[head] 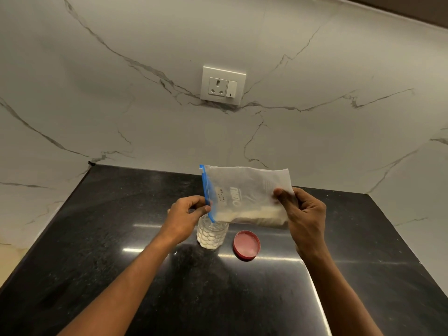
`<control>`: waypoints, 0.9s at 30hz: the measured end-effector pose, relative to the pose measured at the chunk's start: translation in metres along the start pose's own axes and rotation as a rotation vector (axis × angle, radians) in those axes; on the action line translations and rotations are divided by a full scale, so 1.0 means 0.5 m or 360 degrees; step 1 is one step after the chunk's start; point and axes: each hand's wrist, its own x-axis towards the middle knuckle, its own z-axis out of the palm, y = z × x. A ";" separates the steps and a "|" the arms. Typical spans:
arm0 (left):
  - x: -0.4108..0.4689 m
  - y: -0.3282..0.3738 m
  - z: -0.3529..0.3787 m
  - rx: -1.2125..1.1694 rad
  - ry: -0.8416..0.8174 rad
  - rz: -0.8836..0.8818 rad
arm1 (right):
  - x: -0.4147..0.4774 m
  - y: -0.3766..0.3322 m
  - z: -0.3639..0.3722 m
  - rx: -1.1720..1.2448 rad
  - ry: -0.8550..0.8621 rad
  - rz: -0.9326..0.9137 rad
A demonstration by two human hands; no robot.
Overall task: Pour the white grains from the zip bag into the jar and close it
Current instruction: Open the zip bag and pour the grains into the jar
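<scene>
A clear zip bag (244,192) with a blue zip strip is held sideways above the counter, white grains lying along its lower edge. My left hand (186,214) pinches the blue zip end, which points down into the mouth of a clear textured jar (211,235) partly filled with white grains. My right hand (300,214) grips the bag's bottom end, a little higher. The red lid (246,244) lies upturned on the counter just right of the jar, apart from it.
The black polished counter (145,275) runs from the marble wall toward me, with its left edge falling away at the lower left. A white socket and switch plate (223,85) sits on the wall above.
</scene>
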 end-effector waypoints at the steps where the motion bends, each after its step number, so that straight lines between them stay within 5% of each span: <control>1: 0.001 -0.002 0.000 -0.0007 -0.0005 -0.0003 | 0.000 0.000 0.000 -0.0005 0.0008 0.0001; 27: 0.003 -0.013 0.011 -0.0176 0.0063 -0.0067 | 0.009 -0.016 0.006 -0.0222 -0.0029 -0.0091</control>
